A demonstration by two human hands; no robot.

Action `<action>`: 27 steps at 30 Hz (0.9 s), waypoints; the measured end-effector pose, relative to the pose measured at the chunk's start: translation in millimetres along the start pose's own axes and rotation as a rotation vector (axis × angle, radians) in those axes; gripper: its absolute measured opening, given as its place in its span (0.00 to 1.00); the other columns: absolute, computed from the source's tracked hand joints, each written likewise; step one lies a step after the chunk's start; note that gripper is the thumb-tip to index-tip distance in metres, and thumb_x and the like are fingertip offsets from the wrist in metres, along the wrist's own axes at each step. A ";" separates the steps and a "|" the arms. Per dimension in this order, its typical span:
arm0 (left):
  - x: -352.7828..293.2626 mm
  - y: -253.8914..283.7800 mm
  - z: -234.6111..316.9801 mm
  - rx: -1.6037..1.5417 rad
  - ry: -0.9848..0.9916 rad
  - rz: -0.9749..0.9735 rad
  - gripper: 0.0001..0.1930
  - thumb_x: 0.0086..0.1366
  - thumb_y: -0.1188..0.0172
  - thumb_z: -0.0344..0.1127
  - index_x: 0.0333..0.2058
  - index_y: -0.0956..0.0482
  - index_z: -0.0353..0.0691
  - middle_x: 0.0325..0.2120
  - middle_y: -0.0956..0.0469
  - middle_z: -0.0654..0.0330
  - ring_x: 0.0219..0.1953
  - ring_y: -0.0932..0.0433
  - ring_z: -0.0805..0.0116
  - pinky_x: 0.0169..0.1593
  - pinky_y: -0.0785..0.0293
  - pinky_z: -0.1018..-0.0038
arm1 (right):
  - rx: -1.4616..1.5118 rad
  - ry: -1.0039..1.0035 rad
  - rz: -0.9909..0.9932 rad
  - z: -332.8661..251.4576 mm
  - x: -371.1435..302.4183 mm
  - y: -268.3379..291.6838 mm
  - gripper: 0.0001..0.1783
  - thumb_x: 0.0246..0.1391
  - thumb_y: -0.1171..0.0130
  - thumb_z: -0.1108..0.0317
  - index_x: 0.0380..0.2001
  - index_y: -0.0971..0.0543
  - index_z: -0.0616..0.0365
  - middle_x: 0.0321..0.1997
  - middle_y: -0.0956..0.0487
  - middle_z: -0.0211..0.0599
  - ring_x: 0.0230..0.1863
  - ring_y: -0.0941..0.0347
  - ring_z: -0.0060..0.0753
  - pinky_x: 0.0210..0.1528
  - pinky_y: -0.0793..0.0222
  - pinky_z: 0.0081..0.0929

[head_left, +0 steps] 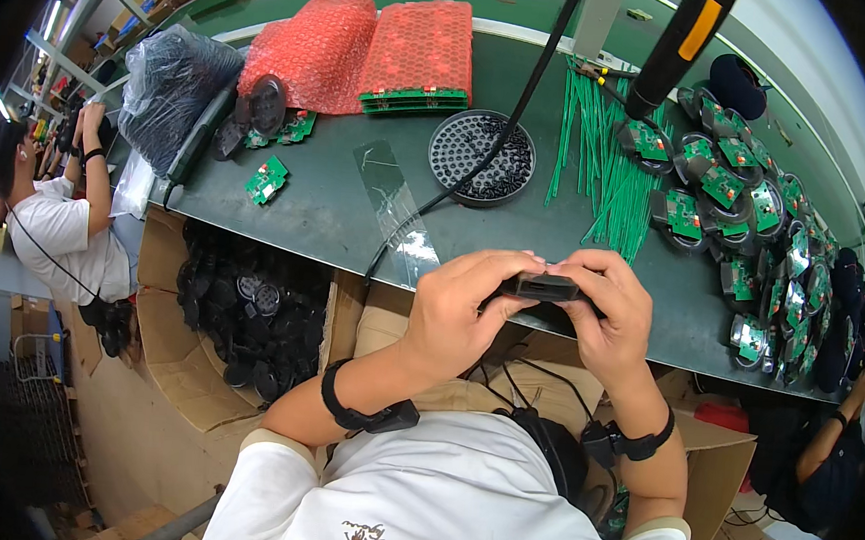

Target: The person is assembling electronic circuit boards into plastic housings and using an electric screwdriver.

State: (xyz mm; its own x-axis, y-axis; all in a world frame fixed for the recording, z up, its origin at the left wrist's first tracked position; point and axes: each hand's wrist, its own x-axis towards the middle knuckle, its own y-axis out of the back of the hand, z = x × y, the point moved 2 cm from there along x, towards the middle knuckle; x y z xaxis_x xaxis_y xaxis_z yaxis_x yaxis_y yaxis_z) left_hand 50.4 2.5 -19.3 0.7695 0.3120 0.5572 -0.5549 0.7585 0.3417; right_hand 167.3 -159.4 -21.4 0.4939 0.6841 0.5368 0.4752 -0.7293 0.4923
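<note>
Two grips on one small black casing (543, 289). Clamped between fingers and thumb at nine o'clock by the left hand (457, 305), likewise at three by the right hand (612, 308). Held lengthwise nine to three, about equally near each, at five from the round tray (453, 153).

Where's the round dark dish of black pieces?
In the head view, the dish sits upper centre on the green tabletop, left of the thin green strands.
</note>
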 end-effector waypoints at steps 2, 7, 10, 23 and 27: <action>0.3 3.4 3.2 -0.079 0.101 -0.059 0.16 0.61 0.29 0.26 0.48 0.17 0.36 0.45 0.14 0.50 0.49 0.14 0.51 0.51 0.17 0.64 | -0.007 -0.023 0.026 -0.6 -1.1 -0.2 0.20 0.47 0.30 0.83 0.46 0.14 0.60 0.43 0.19 0.42 0.41 0.18 0.39 0.41 0.22 0.30; 5.3 7.1 3.7 -0.140 0.119 -0.085 0.16 0.63 0.30 0.29 0.49 0.15 0.37 0.46 0.14 0.50 0.50 0.14 0.52 0.52 0.19 0.65 | 0.022 -0.043 0.024 -1.3 -1.0 -0.6 0.19 0.49 0.30 0.83 0.46 0.14 0.60 0.43 0.19 0.42 0.41 0.18 0.39 0.41 0.22 0.29; 4.5 6.4 3.7 -0.168 0.137 -0.078 0.16 0.63 0.30 0.29 0.50 0.14 0.37 0.46 0.13 0.50 0.49 0.14 0.52 0.51 0.19 0.66 | 0.033 -0.046 0.020 -1.8 -1.0 -0.4 0.19 0.49 0.30 0.83 0.47 0.14 0.60 0.44 0.19 0.42 0.41 0.18 0.38 0.41 0.23 0.29; 4.5 8.3 5.5 -0.207 0.186 -0.121 0.15 0.61 0.32 0.25 0.47 0.14 0.32 0.47 0.13 0.49 0.52 0.14 0.56 0.58 0.20 0.65 | 0.052 0.000 0.017 0.8 -1.5 -0.1 0.21 0.47 0.31 0.83 0.47 0.13 0.58 0.44 0.19 0.41 0.41 0.19 0.38 0.42 0.22 0.29; 4.9 8.6 7.0 -0.212 0.189 -0.120 0.14 0.61 0.31 0.25 0.47 0.14 0.32 0.47 0.13 0.49 0.52 0.14 0.55 0.58 0.20 0.65 | 0.025 0.004 0.021 0.1 -2.3 0.0 0.21 0.47 0.31 0.83 0.47 0.13 0.58 0.43 0.19 0.40 0.40 0.19 0.38 0.41 0.23 0.29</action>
State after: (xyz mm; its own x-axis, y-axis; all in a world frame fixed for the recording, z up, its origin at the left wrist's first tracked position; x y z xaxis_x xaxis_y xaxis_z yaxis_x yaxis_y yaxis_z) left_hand 47.2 6.6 -8.3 0.8817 0.2989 0.3650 -0.3936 0.8926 0.2199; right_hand 166.3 -160.9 -22.6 0.5011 0.6684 0.5497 0.4828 -0.7431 0.4634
